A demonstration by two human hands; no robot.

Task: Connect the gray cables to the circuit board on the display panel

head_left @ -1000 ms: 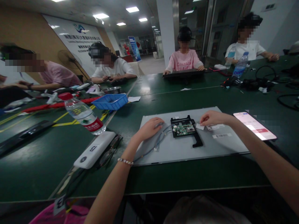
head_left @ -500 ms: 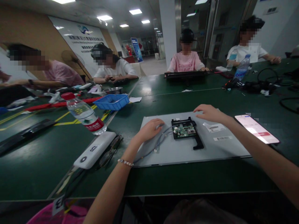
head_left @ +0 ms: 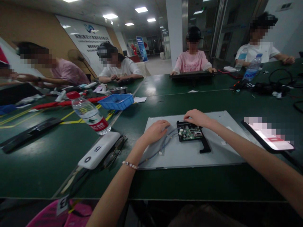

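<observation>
A grey flat metal panel (head_left: 151,157) lies on the table before me. On it sits a black plastic bracket (head_left: 205,145) carrying a green circuit board (head_left: 189,133). My right hand (head_left: 197,118) is at the bracket's upper edge, its bent fingers closed over the rim and hiding part of it. Resting on the panel's left side, my left hand (head_left: 156,131) has loosely curved fingers, apart, with nothing visible in them. Thin grey-blue cables (head_left: 163,146) run from the board past its fingertips and down to the panel's lower left.
Left of the panel are a water bottle (head_left: 91,116), a white power bank (head_left: 100,151), glasses (head_left: 115,152) and a blue basket (head_left: 118,102). A lit phone (head_left: 272,135) lies to the right. Several people sit around the green table (head_left: 165,186).
My right hand has moved left, from above the panel's upper edge to the bracket's top. The left hand stays beside the cables. The view has shifted slightly.
</observation>
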